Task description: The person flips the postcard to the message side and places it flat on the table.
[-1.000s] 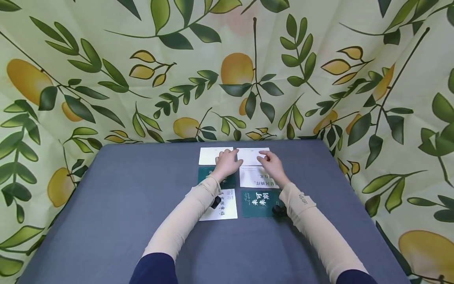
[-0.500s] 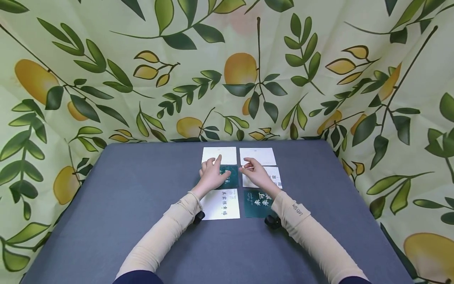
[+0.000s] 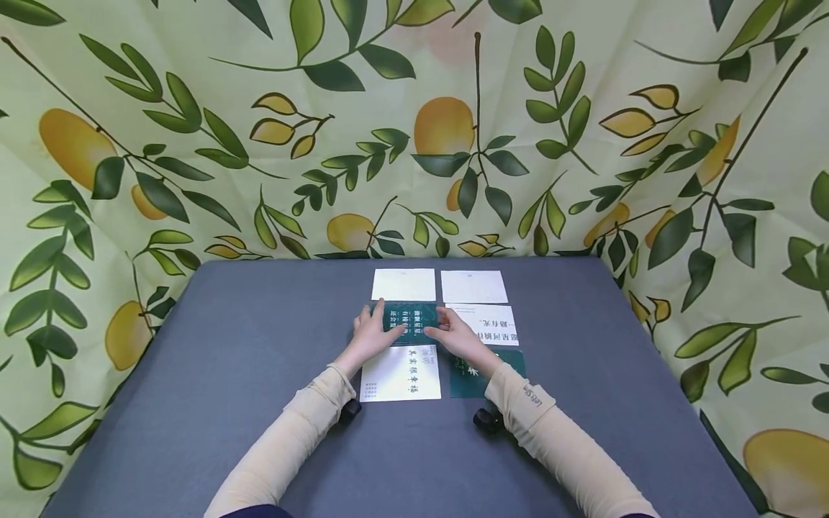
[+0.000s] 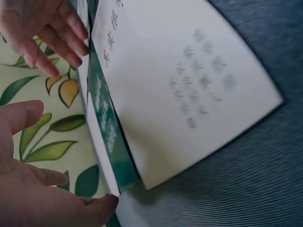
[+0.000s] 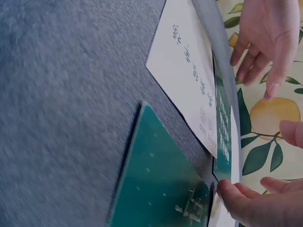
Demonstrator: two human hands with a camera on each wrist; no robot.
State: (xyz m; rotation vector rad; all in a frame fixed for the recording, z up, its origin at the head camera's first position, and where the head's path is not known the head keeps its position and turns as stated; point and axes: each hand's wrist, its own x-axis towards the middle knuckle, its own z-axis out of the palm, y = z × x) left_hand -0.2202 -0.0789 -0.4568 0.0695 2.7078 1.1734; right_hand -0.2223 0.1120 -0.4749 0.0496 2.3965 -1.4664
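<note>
A green card (image 3: 413,320) with white lettering lies flat in the middle row, left column. My left hand (image 3: 370,336) is at its left edge, fingers extended, thumb over the card. At its right edge is my right hand (image 3: 457,335), its thumb reaching over the card. In the left wrist view, a fingertip of the left hand (image 4: 52,194) meets the green card's corner (image 4: 124,172). The right wrist view has a fingertip of the right hand (image 5: 262,201) by the card's near end (image 5: 222,165); whether it touches is unclear. Neither hand visibly pinches anything.
Below lies a white card (image 3: 401,375) with dark characters, beside another green card (image 3: 468,385) partly under the right forearm. A white lettered card (image 3: 495,320) is at middle right. Two white cards, left (image 3: 404,283) and right (image 3: 476,286), form the back row on the grey table (image 3: 272,345).
Both hands have come back from the rear white cards toward the person and now flank the middle-left green card. The left hand has also shifted left, and the cards look unmoved.
</note>
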